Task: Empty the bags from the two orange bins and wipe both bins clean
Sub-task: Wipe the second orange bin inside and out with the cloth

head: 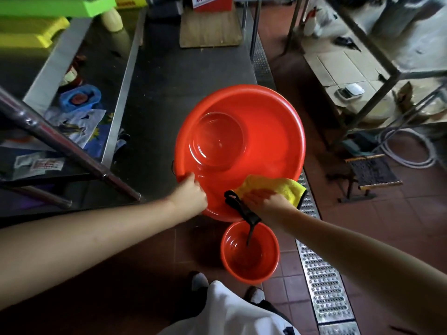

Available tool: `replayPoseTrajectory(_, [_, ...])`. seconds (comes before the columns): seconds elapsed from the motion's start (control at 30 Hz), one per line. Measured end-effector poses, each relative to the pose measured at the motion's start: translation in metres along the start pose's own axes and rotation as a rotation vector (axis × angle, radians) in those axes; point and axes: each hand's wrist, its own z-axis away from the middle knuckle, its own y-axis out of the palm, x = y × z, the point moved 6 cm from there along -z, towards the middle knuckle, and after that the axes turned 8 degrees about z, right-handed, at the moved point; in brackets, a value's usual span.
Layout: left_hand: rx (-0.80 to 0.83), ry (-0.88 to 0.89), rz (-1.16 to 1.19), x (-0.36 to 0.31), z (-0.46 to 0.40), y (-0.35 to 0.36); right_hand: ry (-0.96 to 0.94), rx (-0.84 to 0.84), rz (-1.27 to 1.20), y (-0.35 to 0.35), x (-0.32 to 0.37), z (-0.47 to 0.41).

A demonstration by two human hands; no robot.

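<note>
The left hand grips the near rim of a large orange bin. The right hand, fingers spread, presses a yellow cloth inside the wall. A smaller orange bin stands below, apparently on the floor.

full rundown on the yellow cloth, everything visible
The yellow cloth is a soft, nubbly microfibre-looking rag, bright yellow with a dark edge binding along its right side. It lies bunched and folded over the near inner wall and rim of the large round orange plastic bin. The right hand presses down on it, covering its near part. The black strap beside that hand looks separate from the cloth. The left hand grips the bin's rim, clear of the cloth.
</note>
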Motion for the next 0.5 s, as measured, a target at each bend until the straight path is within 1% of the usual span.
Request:
replayPoseTrajectory(0.07, [0.014,-0.053,0.095,-0.018,-0.009,0.005,-0.013,-0.032,-0.02,0.0,0.001,0.0])
replayPoseTrajectory(0.13, [-0.013,-0.11,0.193,-0.036,-0.019,0.01,-0.01,-0.052,-0.023,0.0,0.0,0.002])
replayPoseTrajectory(0.17, [-0.018,-0.146,0.241,-0.044,-0.026,0.013,-0.002,-0.05,-0.024,0.0,0.0,0.002])
replayPoseTrajectory(0.2, [-0.029,-0.176,0.28,-0.049,-0.03,0.015,0.019,-0.004,-0.052,0.002,-0.001,0.0])
replayPoseTrajectory(0.23, [-0.039,-0.182,0.308,-0.052,-0.034,0.015,0.049,0.087,-0.1,0.007,0.0,-0.001])
replayPoseTrajectory(0.27, [-0.039,-0.156,0.315,-0.054,-0.035,0.015,0.075,0.231,-0.153,0.015,0.001,-0.003])
replayPoseTrajectory(0.3, [-0.039,-0.099,0.302,-0.056,-0.035,0.015,0.089,0.408,-0.222,0.024,0.002,-0.002])
replayPoseTrajectory(0.33, [-0.036,-0.035,0.273,-0.058,-0.032,0.018,0.103,0.538,-0.313,0.029,0.001,-0.002])
replayPoseTrajectory(0.37, [-0.058,-0.004,0.24,-0.057,-0.029,0.02,0.124,0.582,-0.42,0.03,-0.001,-0.004])
replayPoseTrajectory(0.4, [-0.094,-0.019,0.204,-0.053,-0.024,0.02,0.165,0.56,-0.506,0.026,-0.006,-0.007])
replayPoseTrajectory(0.43, [-0.125,-0.055,0.176,-0.049,-0.021,0.016,0.213,0.498,-0.543,0.021,-0.014,-0.011])
replayPoseTrajectory(0.47, [-0.104,-0.099,0.179,-0.048,-0.02,0.018,0.249,0.462,-0.531,0.02,-0.02,-0.012])
replayPoseTrajectory(0.5, [-0.075,-0.147,0.208,-0.049,-0.02,0.02,0.27,0.49,-0.498,0.023,-0.022,-0.012])
